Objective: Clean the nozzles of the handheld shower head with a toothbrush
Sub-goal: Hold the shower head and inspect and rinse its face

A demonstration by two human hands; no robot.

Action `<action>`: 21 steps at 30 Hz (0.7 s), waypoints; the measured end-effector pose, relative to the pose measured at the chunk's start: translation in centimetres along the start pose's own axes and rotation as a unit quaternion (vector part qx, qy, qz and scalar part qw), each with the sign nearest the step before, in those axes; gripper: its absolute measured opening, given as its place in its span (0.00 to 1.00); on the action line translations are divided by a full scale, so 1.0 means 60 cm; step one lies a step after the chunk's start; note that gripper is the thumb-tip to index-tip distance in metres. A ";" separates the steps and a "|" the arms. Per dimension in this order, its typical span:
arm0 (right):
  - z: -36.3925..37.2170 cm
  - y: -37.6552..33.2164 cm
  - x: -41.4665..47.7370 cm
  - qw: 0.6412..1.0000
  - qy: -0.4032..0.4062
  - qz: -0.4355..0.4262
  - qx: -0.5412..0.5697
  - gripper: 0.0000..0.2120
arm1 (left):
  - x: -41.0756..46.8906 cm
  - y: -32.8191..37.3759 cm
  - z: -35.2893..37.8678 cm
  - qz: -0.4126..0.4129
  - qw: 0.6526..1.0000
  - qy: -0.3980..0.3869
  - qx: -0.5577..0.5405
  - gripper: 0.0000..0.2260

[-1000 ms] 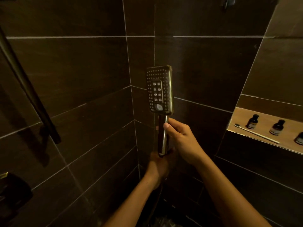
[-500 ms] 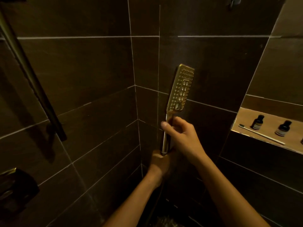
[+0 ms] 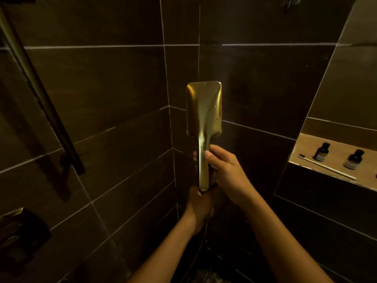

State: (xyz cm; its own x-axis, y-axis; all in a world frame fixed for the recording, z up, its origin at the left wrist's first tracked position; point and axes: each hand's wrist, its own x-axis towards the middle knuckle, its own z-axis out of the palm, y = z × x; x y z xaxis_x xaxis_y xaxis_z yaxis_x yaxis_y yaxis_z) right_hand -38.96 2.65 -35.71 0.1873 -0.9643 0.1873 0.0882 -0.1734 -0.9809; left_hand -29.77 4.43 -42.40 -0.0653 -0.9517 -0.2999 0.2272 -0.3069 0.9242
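Note:
The gold handheld shower head (image 3: 204, 111) stands upright in the tiled corner, its smooth wet back turned toward me, so the nozzles are hidden. My right hand (image 3: 226, 170) grips the upper part of its handle. My left hand (image 3: 201, 203) holds the handle's bottom end, where the hose leaves. A white toothbrush (image 3: 326, 167) lies along the front edge of the lit wall niche (image 3: 306, 148) at the right, apart from both hands.
Two small dark bottles (image 3: 322, 151) (image 3: 353, 159) stand in the niche behind the toothbrush. A dark slanted rail (image 3: 40, 94) runs down the left wall, with a dark fitting (image 3: 20, 231) below it. Dark tiled walls close in on all sides.
The shower head has been twisted around its handle: its nozzle face showed a second ago, then its edge, and now only its back faces me. Both hands kept their grip.

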 end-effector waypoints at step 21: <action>0.011 0.013 -0.007 0.990 0.076 -0.066 -0.101 0.14 | -0.027 0.011 0.003 -0.028 0.998 0.047 0.013 0.06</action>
State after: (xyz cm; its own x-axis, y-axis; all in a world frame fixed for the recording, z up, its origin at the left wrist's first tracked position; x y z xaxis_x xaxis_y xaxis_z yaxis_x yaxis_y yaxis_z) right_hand -38.35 3.08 -36.50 0.0374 -0.9469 0.3193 -0.0974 -0.3215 -0.9419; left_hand -29.71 5.74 -41.26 0.0143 -0.9285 -0.3710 0.2000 -0.3609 0.9109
